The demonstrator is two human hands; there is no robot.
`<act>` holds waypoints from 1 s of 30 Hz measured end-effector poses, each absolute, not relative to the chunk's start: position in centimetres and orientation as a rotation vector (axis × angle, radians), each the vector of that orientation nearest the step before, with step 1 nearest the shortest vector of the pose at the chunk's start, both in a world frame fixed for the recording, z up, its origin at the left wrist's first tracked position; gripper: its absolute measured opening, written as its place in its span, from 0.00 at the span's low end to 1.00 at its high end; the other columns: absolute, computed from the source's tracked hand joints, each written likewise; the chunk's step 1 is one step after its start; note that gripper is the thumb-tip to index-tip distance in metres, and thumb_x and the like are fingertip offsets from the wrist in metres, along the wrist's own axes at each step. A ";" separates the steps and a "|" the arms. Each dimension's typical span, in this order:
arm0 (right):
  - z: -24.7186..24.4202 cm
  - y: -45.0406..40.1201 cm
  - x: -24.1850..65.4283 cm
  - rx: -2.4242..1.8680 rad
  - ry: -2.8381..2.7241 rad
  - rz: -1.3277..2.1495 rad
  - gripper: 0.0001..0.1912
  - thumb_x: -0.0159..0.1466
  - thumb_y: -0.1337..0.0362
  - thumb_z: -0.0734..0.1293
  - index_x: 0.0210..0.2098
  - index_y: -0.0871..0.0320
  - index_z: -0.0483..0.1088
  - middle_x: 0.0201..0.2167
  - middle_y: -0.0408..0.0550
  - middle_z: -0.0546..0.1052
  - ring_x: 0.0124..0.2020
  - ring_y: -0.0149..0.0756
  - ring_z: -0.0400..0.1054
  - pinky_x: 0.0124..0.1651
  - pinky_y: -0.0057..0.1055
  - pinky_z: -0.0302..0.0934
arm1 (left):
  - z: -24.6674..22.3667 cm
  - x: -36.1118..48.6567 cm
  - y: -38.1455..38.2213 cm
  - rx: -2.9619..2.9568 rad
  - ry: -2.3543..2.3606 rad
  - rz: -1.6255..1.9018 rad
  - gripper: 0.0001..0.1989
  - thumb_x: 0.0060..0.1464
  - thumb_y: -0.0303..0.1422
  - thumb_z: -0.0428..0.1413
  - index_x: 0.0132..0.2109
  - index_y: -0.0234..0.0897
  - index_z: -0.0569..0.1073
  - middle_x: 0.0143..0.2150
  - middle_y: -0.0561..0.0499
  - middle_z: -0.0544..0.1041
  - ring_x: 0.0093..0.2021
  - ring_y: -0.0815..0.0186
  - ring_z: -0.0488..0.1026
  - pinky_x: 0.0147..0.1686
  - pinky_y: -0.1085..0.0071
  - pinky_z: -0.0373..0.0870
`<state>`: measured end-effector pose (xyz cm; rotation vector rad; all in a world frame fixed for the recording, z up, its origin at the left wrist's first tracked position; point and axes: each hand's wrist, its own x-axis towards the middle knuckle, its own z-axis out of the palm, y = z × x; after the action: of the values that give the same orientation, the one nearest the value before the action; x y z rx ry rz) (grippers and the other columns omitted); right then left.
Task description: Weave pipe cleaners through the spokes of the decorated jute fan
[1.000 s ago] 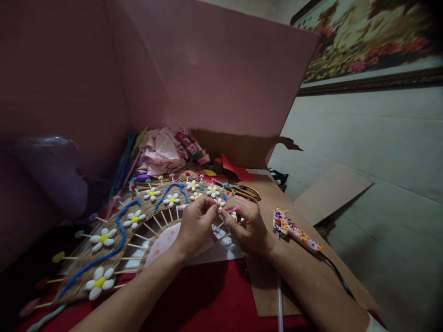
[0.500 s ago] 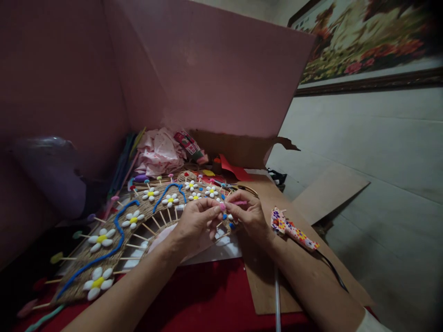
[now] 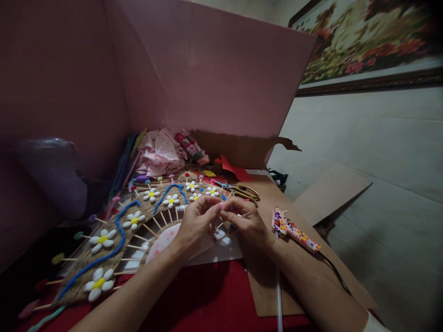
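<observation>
A small pink piece [image 3: 220,206] is pinched at the fingertips of both hands; its material is too small to make out. My left hand [image 3: 198,220] is closed on it from the left. My right hand [image 3: 248,220] meets it from the other side, thumb and forefinger together. Behind and below the hands lies a curved, twine-wrapped craft panel [image 3: 128,233] with short sticks along its edges. White daisies with yellow centres, such as this flower [image 3: 98,284], sit on the panel beside a wavy blue strand [image 3: 119,230]. My hands hide its right end.
Gold-handled scissors [image 3: 249,192] lie just beyond my right hand. A flower-patterned glue gun [image 3: 297,234] with a black cord rests on the cardboard [image 3: 265,288]. Crumpled pink cloth [image 3: 161,152] and red paper [image 3: 235,169] are at the back, before a pink upright board [image 3: 207,69].
My right fingers have shifted and curled in closer to the left ones around the pink piece. The pink strip beside the right hand now shows less, and more of the scissors is visible.
</observation>
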<state>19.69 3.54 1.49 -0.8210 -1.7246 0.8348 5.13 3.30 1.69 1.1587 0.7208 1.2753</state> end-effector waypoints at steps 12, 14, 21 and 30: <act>1.2 3.8 19.3 -0.938 -1.826 0.735 0.11 0.63 0.58 0.62 0.29 0.59 0.67 0.23 0.41 0.66 0.24 0.27 0.58 0.26 0.24 0.54 | 0.8 5.5 3.5 1.142 0.771 1.379 0.08 0.47 0.34 0.59 0.32 0.33 0.72 0.22 0.56 0.70 0.18 0.76 0.61 0.18 0.80 0.58; 1.2 3.8 19.4 -0.928 -1.816 0.753 0.12 0.63 0.58 0.61 0.28 0.59 0.65 0.22 0.41 0.65 0.23 0.27 0.58 0.25 0.24 0.54 | 0.7 5.5 3.5 1.155 0.764 1.383 0.08 0.47 0.33 0.59 0.32 0.33 0.73 0.24 0.54 0.72 0.22 0.74 0.65 0.22 0.79 0.61; 1.9 4.1 20.7 -0.937 -1.916 0.772 0.11 0.61 0.60 0.63 0.25 0.59 0.66 0.20 0.40 0.66 0.22 0.26 0.59 0.24 0.23 0.54 | 2.0 4.5 3.9 1.507 0.854 1.211 0.08 0.48 0.33 0.57 0.28 0.32 0.74 0.22 0.52 0.72 0.23 0.71 0.65 0.23 0.76 0.61; 1.8 4.3 21.0 -0.934 -1.946 0.761 0.09 0.58 0.65 0.64 0.22 0.59 0.65 0.18 0.40 0.66 0.21 0.27 0.59 0.24 0.23 0.54 | 1.8 4.2 4.0 1.793 0.910 1.139 0.08 0.51 0.32 0.53 0.28 0.34 0.72 0.22 0.54 0.70 0.22 0.71 0.63 0.23 0.76 0.59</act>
<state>20.97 4.28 1.84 -0.9343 -1.9463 0.7612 4.15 4.00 1.80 1.7928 0.9098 1.1389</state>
